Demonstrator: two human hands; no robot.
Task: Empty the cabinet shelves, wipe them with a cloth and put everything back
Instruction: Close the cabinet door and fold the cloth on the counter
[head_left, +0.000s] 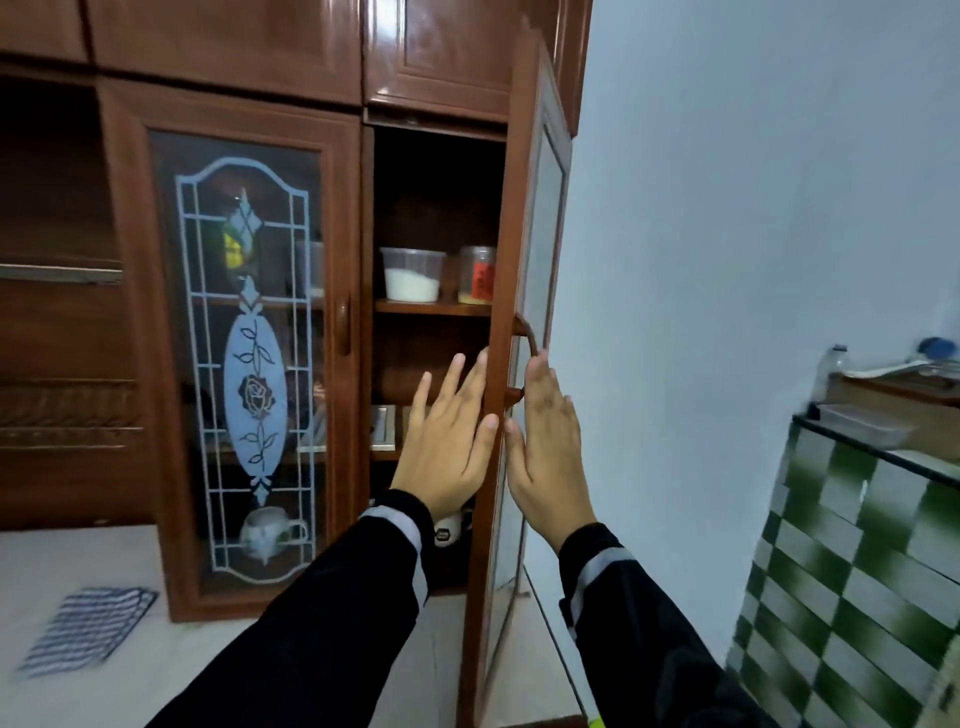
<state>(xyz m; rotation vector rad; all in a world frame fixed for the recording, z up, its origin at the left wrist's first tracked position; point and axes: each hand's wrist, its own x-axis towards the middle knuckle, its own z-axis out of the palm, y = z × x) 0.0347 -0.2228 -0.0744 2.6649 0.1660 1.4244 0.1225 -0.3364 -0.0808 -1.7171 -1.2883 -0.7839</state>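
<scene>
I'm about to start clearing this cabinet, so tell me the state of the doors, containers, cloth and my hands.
Right cabinet door: open.
Left cabinet door: shut.
Tub: upright, part full of white powder.
Jar: upright beside the tub.
Cloth: lying flat on the counter.
Left hand: open, at the open door's edge.
Right hand: open, outside that door.
</scene>
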